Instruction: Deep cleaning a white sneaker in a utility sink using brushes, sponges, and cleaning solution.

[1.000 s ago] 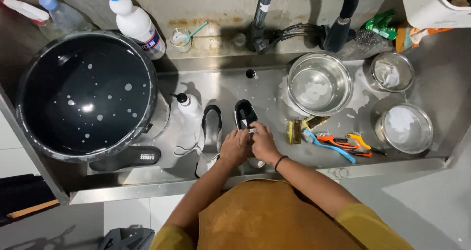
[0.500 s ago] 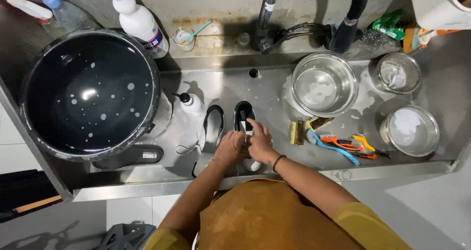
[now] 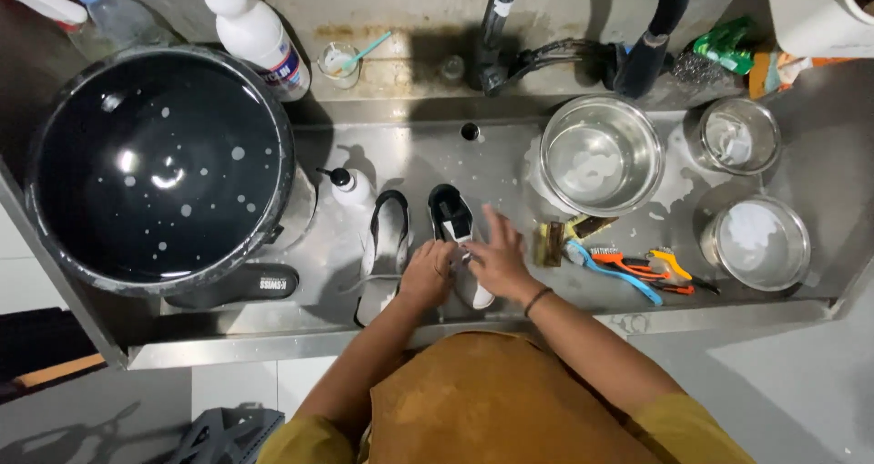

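Lying in sink (image 3: pixel 410 159), white shoe (image 3: pixel 458 236), black-lined

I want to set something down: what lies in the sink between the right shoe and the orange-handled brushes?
In the head view, a small brown scrub brush lies between the right shoe and the orange-handled brushes, on wet steel.

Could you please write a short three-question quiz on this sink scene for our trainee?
1. True or false: both hands are on the same shoe.
2. Which lies nearest the right hand: A the brushes, B the large black pot, C the white bottle with a blue cap?
3. How many steel bowls stand in the sink?

Key: 1 true: left hand and right hand on the right-side shoe. 2 A, brushes. 3 three, the largest.
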